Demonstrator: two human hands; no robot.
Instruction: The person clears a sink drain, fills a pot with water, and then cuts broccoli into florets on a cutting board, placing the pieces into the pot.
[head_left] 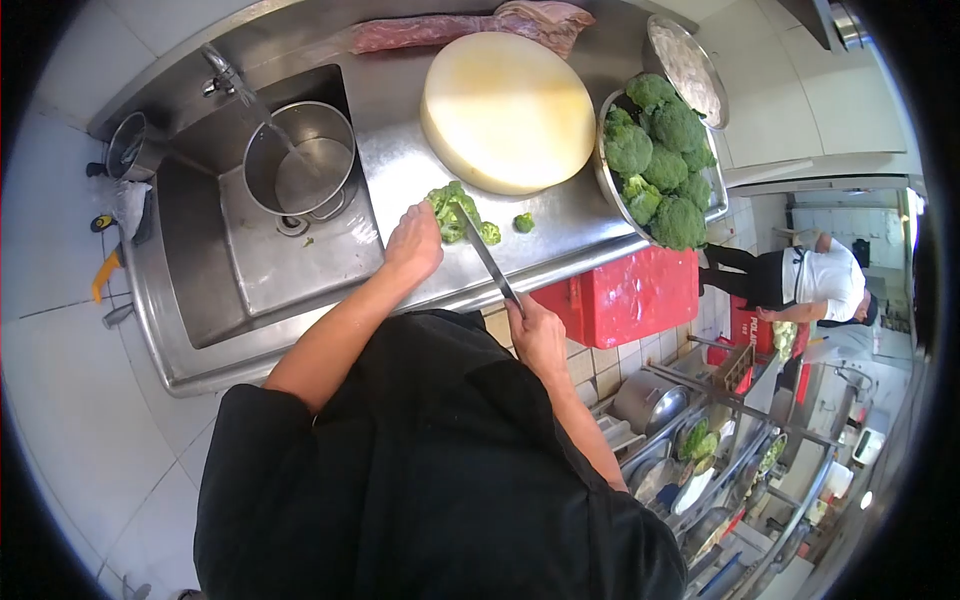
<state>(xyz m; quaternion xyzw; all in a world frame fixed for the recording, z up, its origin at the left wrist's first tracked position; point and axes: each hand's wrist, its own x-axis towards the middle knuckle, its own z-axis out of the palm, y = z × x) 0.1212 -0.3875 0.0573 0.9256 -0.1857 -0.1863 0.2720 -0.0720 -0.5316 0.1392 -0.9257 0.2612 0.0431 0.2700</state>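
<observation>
My left hand point(415, 243) is closed on the stem end of a broccoli head point(450, 207), held low over the steel counter point(385, 120). In my right hand point(538, 335) is a knife point(488, 262), its blade pointing away from me and its tip against the broccoli. Two small cut florets lie to the right: one floret point(489, 233) beside the blade, another floret point(523, 222) a little farther off. Just beyond stands a thick, round, pale cutting board point(508, 110). How my left fingers sit around the stem is partly hidden.
Water runs from a tap point(228, 75) into a steel pot point(255, 180) in the sink point(185, 260). A bowl point(605, 175) piled with broccoli stands right; raw meat point(430, 32) lies behind. Below is a red container point(635, 300). A co-worker point(825, 280) stands far right.
</observation>
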